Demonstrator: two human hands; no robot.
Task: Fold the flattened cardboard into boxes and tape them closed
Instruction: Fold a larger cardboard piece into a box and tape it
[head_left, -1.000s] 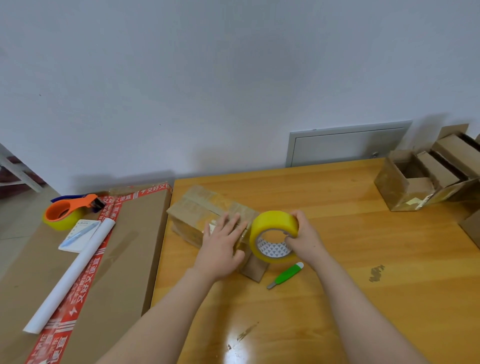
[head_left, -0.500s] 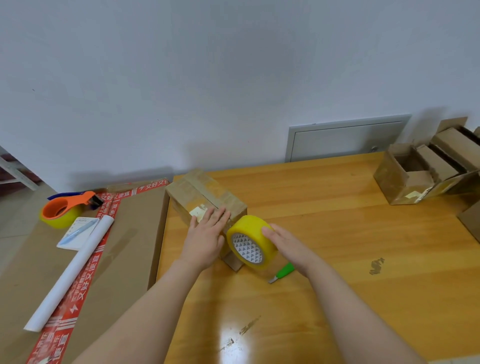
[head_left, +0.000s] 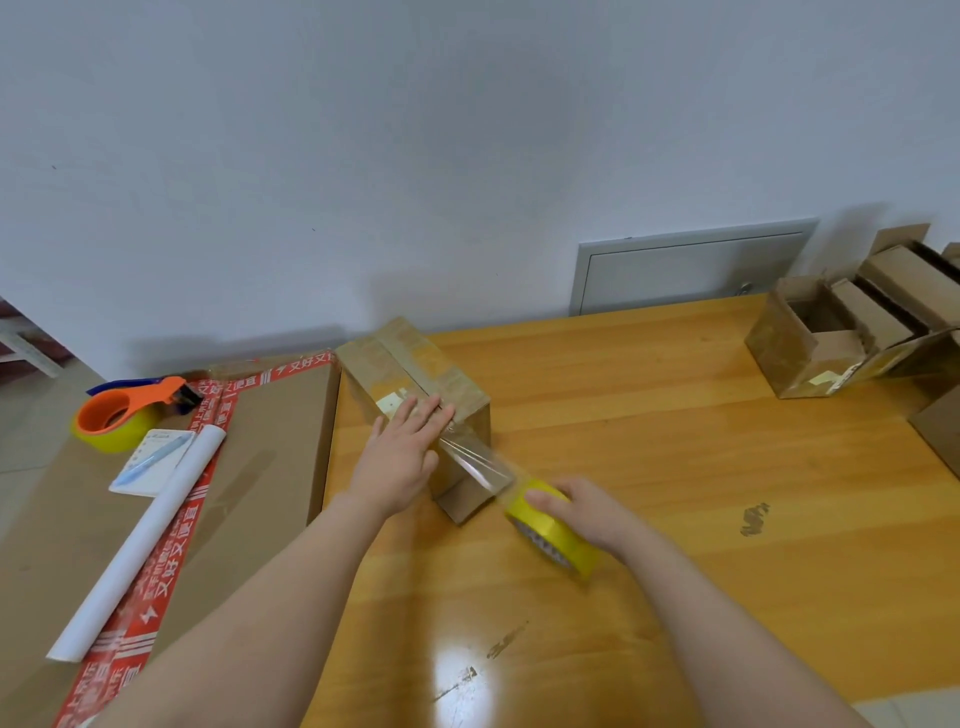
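A small closed cardboard box (head_left: 415, 374) lies on the wooden table (head_left: 649, 467), near its left edge. My left hand (head_left: 402, 457) presses flat on the box's near top, fingers straight, holding down the tape end. A clear strip of tape (head_left: 475, 462) runs from under those fingers over the box's near edge to a yellow tape roll (head_left: 556, 535). My right hand (head_left: 582, 509) grips that roll low over the table, just right of the box's near corner.
A large flat carton with red printed tape (head_left: 249, 467) lies to the left, carrying an orange tape dispenser (head_left: 124, 410), a white paper roll (head_left: 140, 540) and a notepad with pen (head_left: 150, 462). Several open cardboard boxes (head_left: 841, 332) stand at the table's far right.
My right hand has pulled the roll away from the box toward me and to the right, drawing out a strip of tape. The left hand slid further up the box top.
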